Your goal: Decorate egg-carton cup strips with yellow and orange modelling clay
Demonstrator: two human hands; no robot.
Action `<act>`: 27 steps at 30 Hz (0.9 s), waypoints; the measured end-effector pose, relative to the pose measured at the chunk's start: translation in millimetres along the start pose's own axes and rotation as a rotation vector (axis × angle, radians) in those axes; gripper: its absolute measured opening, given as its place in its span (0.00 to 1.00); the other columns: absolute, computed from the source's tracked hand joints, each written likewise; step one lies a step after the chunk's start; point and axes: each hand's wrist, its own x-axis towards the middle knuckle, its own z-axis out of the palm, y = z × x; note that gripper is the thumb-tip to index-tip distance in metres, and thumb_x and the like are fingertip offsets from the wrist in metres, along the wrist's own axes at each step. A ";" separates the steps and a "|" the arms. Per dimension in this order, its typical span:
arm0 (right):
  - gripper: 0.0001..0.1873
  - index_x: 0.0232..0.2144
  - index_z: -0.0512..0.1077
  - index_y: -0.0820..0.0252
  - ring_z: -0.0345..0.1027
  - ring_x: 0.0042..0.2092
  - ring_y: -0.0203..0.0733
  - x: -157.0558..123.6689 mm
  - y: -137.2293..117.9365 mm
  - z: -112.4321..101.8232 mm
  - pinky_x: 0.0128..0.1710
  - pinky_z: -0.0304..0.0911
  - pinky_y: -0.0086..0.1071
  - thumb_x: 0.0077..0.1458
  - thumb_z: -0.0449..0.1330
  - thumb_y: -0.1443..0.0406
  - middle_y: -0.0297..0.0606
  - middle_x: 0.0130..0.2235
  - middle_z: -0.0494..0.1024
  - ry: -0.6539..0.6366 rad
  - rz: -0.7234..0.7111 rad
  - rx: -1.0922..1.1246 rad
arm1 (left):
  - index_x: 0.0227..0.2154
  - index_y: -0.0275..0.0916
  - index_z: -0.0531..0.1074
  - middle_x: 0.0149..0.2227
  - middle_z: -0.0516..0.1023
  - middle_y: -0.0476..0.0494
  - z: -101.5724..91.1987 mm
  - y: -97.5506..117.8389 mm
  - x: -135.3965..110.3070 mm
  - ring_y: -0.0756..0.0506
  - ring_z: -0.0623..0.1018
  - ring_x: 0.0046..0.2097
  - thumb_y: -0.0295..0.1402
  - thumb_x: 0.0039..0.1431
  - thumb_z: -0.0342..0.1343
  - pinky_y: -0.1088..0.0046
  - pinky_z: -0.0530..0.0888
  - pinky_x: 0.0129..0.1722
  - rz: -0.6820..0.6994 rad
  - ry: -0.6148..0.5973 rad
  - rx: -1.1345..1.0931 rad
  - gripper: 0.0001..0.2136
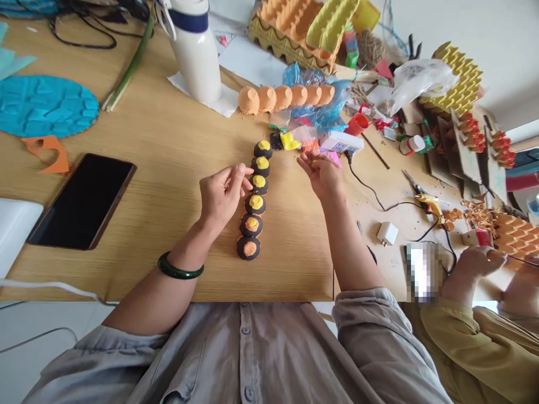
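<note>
A strip of egg-carton cups (257, 203) lies lengthwise before me, each cup ringed in black, seemingly modelling clay. Yellow clay covers most centres; the second nearest has only a small yellow dab, and the nearest shows bare orange. My left hand (221, 196), a green bangle at its wrist, is beside the strip's left edge with thumb and fingers drawn together; whatever they pinch is hidden. To the right, my right hand (324, 175) is turned palm up, fingers curled around a small bit of yellow clay (315, 161). A larger yellow clay lump (289, 141) rests on its wrapper beyond the strip.
An orange cup strip (286, 99) and a white bottle (196, 53) stand farther back. Left lies a phone (84, 201). A power strip (343, 141), glue gun (430, 205) and scissors (412, 182) are right, near another person's arm (469, 272).
</note>
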 end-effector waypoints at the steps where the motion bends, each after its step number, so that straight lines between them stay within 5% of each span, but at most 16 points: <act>1: 0.19 0.32 0.74 0.58 0.85 0.39 0.33 -11.3 5.8 -5.7 0.53 0.85 0.31 0.57 0.55 0.86 0.31 0.35 0.84 -0.049 0.009 0.015 | 0.41 0.40 0.88 0.27 0.85 0.47 0.0 -0.8 0.3 0.50 0.78 0.25 0.49 0.79 0.55 0.75 0.74 0.31 0.008 0.002 0.019 0.22; 6: 0.04 0.40 0.78 0.57 0.89 0.43 0.38 -63.1 35.3 -20.7 0.49 0.87 0.34 0.67 0.69 0.70 0.36 0.42 0.91 -0.233 0.038 -0.010 | 0.43 0.42 0.87 0.31 0.87 0.47 -0.5 -9.9 3.0 0.49 0.80 0.28 0.48 0.80 0.55 0.74 0.77 0.35 0.070 0.004 0.049 0.19; 11: 0.25 0.37 0.77 0.56 0.76 0.24 0.32 -88.6 54.2 -19.0 0.25 0.73 0.25 0.59 0.80 0.45 0.30 0.30 0.85 -0.276 0.016 -0.142 | 0.43 0.44 0.87 0.34 0.87 0.47 -0.5 -14.4 3.6 0.48 0.81 0.31 0.47 0.80 0.56 0.72 0.77 0.36 0.072 -0.013 0.071 0.18; 14: 0.32 0.35 0.78 0.56 0.67 0.21 0.29 -95.6 61.7 -17.3 0.20 0.64 0.25 0.53 0.80 0.37 0.27 0.26 0.79 -0.292 0.004 -0.232 | 0.43 0.42 0.87 0.34 0.88 0.46 -0.1 -10.6 1.8 0.48 0.80 0.31 0.48 0.79 0.55 0.73 0.76 0.35 0.065 -0.013 0.076 0.19; 20: 0.34 0.35 0.84 0.56 0.82 0.42 0.41 -105.6 74.5 -14.5 0.44 0.84 0.35 0.46 0.82 0.35 0.38 0.43 0.88 -0.283 -0.057 -0.238 | 0.47 0.40 0.88 0.37 0.90 0.44 1.2 -5.2 -5.0 0.48 0.82 0.32 0.49 0.77 0.57 0.73 0.76 0.35 -0.005 -0.049 0.044 0.20; 27: 0.32 0.34 0.83 0.56 0.83 0.62 0.55 -101.0 80.1 -10.6 0.67 0.78 0.48 0.53 0.79 0.35 0.48 0.60 0.90 -0.379 -0.086 -0.236 | 0.51 0.41 0.87 0.45 0.92 0.40 3.1 -13.6 -5.8 0.44 0.89 0.43 0.48 0.75 0.59 0.70 0.80 0.42 -0.002 -0.069 0.050 0.18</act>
